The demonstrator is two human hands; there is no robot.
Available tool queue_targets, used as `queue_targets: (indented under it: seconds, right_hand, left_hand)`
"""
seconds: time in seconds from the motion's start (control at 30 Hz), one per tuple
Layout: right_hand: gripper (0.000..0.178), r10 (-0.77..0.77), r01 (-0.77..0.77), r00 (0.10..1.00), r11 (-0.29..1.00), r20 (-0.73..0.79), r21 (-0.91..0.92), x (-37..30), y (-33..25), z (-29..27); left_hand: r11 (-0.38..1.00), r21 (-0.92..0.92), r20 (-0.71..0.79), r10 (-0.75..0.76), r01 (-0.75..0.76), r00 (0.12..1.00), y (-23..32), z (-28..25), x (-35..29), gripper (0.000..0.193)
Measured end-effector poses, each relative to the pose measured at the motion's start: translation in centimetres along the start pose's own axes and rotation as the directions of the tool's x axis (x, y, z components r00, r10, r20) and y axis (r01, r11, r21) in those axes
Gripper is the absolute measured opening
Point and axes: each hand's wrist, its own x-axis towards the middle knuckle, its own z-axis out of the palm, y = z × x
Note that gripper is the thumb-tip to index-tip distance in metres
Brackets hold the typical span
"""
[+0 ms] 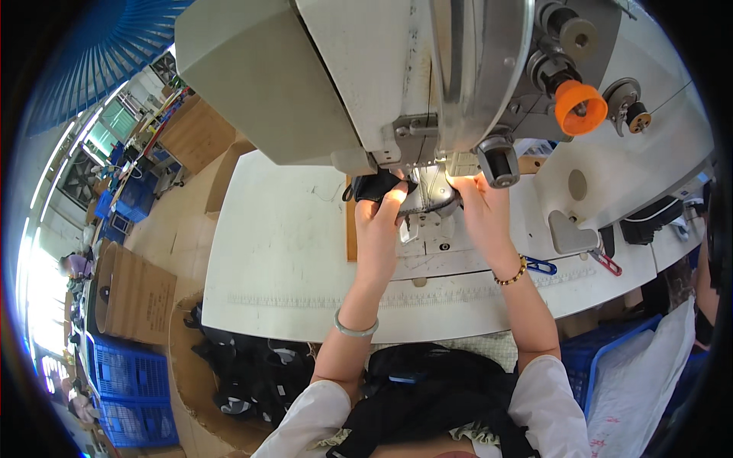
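Note:
Under the head of a sewing machine (405, 69), both my hands are at a small black fabric piece (372, 185). My left hand (380, 210) pinches it, the thumb on top and the fingers mostly hidden underneath. A dark curved edge of the piece runs across to my right hand (482, 204), whose closed fingers grip its right end beside the presser area. The machine's lamp lights the fingertips and a shiny metal part (427, 187) between them. The needle is hard to make out.
The white sewing table (275, 229) has a printed ruler along its front. Blue-handled snips (540, 266) and a red-handled tool (607, 263) lie at right. A carton (191, 382) of black pieces stands lower left; a blue crate (603, 351) is lower right. Blue baskets (134, 382) stand far left.

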Motion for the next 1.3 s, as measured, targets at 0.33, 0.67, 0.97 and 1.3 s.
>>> queue_targets:
  seconds: [0.33, 0.67, 0.97, 1.3]
  right_hand:
    - [0.025, 0.047, -0.04, 0.998, 0.991, -0.049, 0.128, -0.6, -0.4, -0.2]
    - [0.022, -0.01, 0.006, 0.999, 0.995, 0.037, 0.1, -1.1, -1.1, -0.3]
    - [0.021, -0.096, 0.092, 0.995, 0.991, 0.029, 0.094, -1.0, 0.6, -0.7]
    - [0.02, -0.205, 0.204, 0.979, 0.973, -0.006, 0.103, -1.5, 1.5, -0.5]
  left_hand:
    - [0.989, -0.148, -0.078, -0.015, 0.003, 0.997, -0.5, 1.2, -0.6, 0.011]
    - [0.845, -0.528, -0.083, 0.057, -0.092, 0.995, -2.2, 1.1, -0.7, 0.005]
    - [0.951, -0.299, -0.101, 0.046, -0.075, 0.994, -3.1, 0.4, -0.8, 0.008]
    - [0.924, -0.344, -0.026, 0.17, -0.168, 0.985, -3.3, 0.5, -1.0, 0.009]
